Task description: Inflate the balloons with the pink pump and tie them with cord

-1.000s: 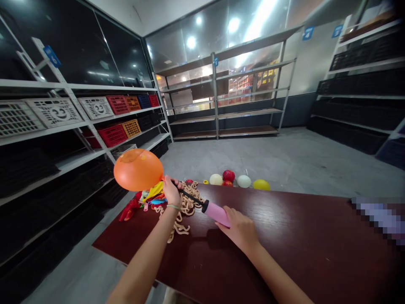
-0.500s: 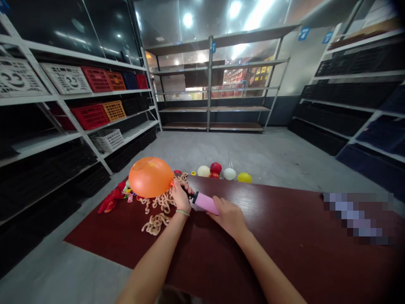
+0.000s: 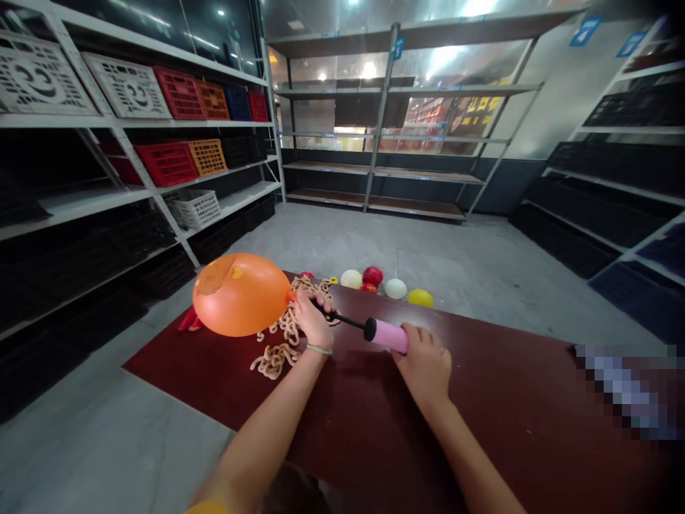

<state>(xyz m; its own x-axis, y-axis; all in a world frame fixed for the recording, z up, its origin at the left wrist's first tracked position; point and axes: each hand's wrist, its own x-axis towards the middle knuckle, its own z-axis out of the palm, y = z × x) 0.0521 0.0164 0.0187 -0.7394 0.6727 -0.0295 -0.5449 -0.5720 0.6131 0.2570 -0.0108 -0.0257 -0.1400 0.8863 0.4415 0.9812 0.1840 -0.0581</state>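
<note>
An orange balloon (image 3: 243,296), partly inflated with a printed patch on top, sits on the nozzle end of a hand balloon pump. My left hand (image 3: 315,318) is closed around the balloon's neck and the black end of the pump. Closed round the pink barrel of the balloon pump (image 3: 386,335) is my right hand (image 3: 428,368). Between the hands a black rod shows, drawn out of the barrel. Beige curled strands (image 3: 274,360) lie on the table under and beside the balloon and my left wrist.
The dark red table (image 3: 342,421) spans the foreground. Several balloons, white, red and yellow (image 3: 421,297), lie beyond its far edge. Something red (image 3: 190,320) pokes out below the orange balloon. A pixelated object (image 3: 623,389) is at right. Shelves with crates (image 3: 171,163) stand left; racks (image 3: 379,121) stand behind.
My right hand has pulled the pink barrel away to the right, exposing the black rod. The orange balloon looks larger. The camera view has tilted and shifted.
</note>
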